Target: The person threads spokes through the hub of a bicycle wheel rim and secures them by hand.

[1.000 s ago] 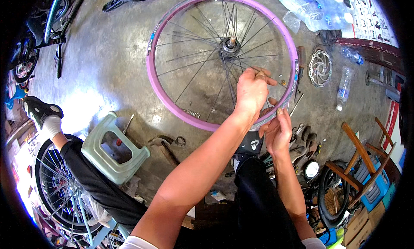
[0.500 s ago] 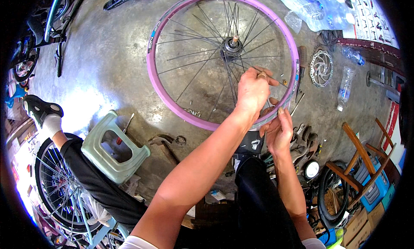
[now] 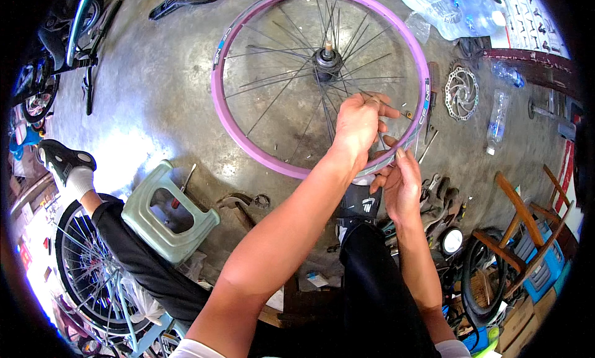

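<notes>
A purple bicycle rim [image 3: 218,104] lies over the floor in front of me, its black hub [image 3: 326,64] inside it with many loose black spokes [image 3: 273,84] fanning out. My left hand [image 3: 358,123] reaches inside the rim, fingers closed in a pinch where spokes run into it from the hub; the exact spot of the grip is hidden. On the rim's near right edge, my right hand [image 3: 401,187] is closed, thumb on top and fingers curled below. A small brass-coloured piece [image 3: 407,115] sits just right of my left fingers.
To the right lie a brake disc [image 3: 462,94], a plastic bottle [image 3: 497,122] and several hand tools [image 3: 439,200]. A pale green stool [image 3: 139,203] stands at the left near my leg. A wooden frame [image 3: 517,203] and a tyre [image 3: 474,277] are at the lower right.
The rim and hub have shifted slightly away from me, and the hub's axle leans a little more to the left. Both hands keep nearly the same hold. The view has moved slightly.
</notes>
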The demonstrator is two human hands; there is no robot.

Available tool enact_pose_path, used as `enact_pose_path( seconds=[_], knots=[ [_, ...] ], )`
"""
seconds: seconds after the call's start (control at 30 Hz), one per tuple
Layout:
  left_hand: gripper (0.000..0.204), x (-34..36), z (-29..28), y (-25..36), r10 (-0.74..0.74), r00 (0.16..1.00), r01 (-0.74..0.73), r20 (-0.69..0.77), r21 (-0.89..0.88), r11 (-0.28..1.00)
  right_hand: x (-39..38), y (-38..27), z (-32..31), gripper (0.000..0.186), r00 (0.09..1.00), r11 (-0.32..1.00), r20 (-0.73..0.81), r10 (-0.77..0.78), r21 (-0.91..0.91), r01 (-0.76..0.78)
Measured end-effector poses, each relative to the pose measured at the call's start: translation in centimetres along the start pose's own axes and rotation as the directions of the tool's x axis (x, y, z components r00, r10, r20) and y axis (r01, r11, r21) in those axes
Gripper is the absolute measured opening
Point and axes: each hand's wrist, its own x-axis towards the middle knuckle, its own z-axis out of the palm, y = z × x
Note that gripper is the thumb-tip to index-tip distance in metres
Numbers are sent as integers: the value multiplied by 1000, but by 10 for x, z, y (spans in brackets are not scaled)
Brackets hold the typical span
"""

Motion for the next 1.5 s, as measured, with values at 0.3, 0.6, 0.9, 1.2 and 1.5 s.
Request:
enact_pose_path(
  seconds=[0.3, 0.6, 0.9, 1.2, 1.5],
  knots=[
    [27, -12, -4, -6, -34, 997, 36, -63, 32, 999, 0, 14, -13, 61, 998, 996, 57, 20, 83, -25],
    [31, -25, -7, -18, -36, 993, 44, -115, 73, 996, 2, 21, -18, 58, 997, 995, 78, 27, 93, -34],
    [32, -26, -14, -23, -11, 992, 23, -125, 96, 995, 2, 23, -20, 55, 999, 998, 52, 4, 55, -7],
    [34, -32, -4, -20, -47, 995, 52, -83, 64, 997, -9, 32, -12, 48, 997, 1000, 69, -18, 15, 17],
    [54, -48, -26, -12, 195, 973, -206, 120, 830, 518, 2, 38, -28, 47, 997, 988, 37, -69, 141, 63]
  ],
)
